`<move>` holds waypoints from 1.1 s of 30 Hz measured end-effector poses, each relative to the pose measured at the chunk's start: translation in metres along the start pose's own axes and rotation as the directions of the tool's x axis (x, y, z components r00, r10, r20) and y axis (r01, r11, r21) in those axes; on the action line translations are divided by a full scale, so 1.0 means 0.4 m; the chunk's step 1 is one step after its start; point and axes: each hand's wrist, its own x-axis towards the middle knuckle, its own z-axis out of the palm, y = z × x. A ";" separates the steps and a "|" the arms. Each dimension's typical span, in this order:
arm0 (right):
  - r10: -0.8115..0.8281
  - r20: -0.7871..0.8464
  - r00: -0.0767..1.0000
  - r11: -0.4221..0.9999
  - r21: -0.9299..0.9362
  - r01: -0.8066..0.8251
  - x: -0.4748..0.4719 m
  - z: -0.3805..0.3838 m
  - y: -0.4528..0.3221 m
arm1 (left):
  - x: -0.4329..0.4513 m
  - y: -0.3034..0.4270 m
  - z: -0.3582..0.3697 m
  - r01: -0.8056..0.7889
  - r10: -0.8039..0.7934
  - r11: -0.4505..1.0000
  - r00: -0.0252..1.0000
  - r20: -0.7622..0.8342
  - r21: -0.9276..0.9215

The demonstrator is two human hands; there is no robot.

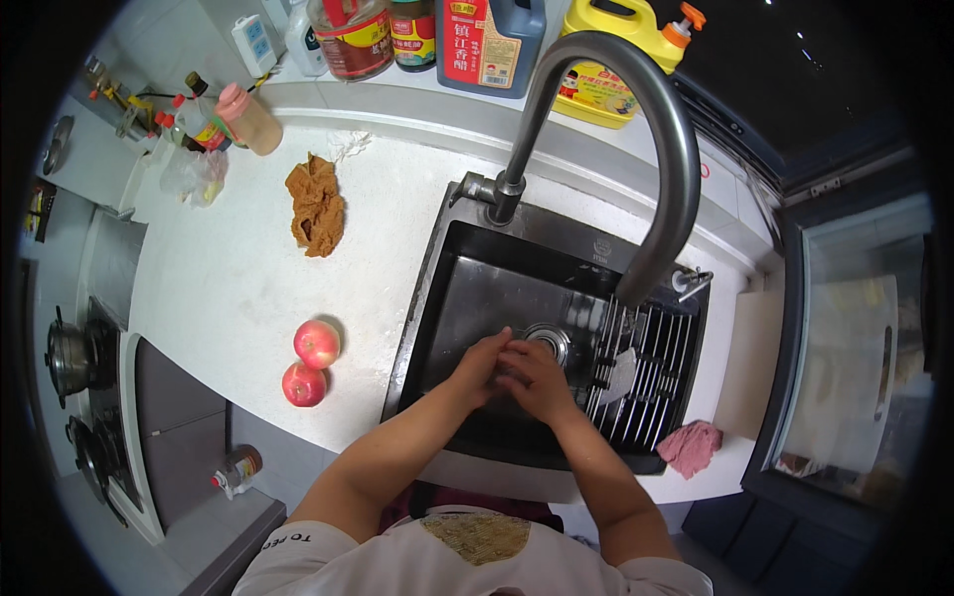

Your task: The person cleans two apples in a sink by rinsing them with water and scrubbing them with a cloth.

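Over the basin of a dark sink [477, 290], my left hand [481, 365] and my right hand [540, 380] meet, touching each other close to the round drain [548, 341]. The right fingers are spread and partly cover the left hand; no object shows between them. Most of my left fingers are hidden, though the thumb points up. A grey gooseneck faucet [682, 156] arches above the basin's right part. To the left, two red apples, one farther [317, 344] and one nearer [304, 384], rest side by side on the white counter [223, 298].
A metal rack [663, 372] spans the sink's right side, with a pale translucent piece [620, 376] on it. Pink cloth [692, 448] lies at the right corner, brown cloth [317, 205] on the counter. Bottles, including a yellow detergent jug [596, 97], line the back ledge. Pots [71, 350] stand far left.
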 end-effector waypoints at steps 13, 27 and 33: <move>0.735 -0.398 0.549 0.670 0.545 -0.504 -0.041 0.219 0.029 | 0.052 -0.114 -0.011 -0.254 0.666 0.591 0.690 -0.285 0.765; 0.610 -0.495 0.618 0.792 0.404 -0.458 -0.066 0.216 0.034 | 0.108 -0.147 -0.056 -0.220 0.592 0.617 0.762 -0.262 0.755; 0.628 -0.447 0.638 0.778 0.392 -0.491 -0.071 0.223 0.059 | 0.133 -0.158 -0.076 -0.266 0.594 0.620 0.774 -0.220 0.738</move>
